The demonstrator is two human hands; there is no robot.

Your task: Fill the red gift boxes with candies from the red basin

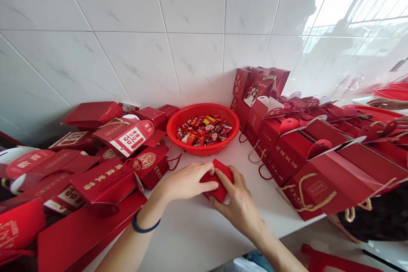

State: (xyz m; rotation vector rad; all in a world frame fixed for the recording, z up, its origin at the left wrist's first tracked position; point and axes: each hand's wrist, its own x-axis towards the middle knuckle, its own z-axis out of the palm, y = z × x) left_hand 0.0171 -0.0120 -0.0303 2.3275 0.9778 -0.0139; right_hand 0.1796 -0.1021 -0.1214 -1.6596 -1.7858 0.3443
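A small red gift box is on the white table, between my two hands. My left hand, with a dark band on the wrist, presses its fingers and thumb on the box's left side and top. Around the right side my right hand is wrapped, its fingertips on the top and its thumb low on the near edge. Parts of the box are hidden under my fingers. Just beyond it stands a red plastic basket with wrapped candies in it.
Red gift boxes lie in a pile on the left. Rows of open red boxes with rope handles fill the right side. Red bags stand against the tiled wall. At the far right, another person's hand shows near red basins.
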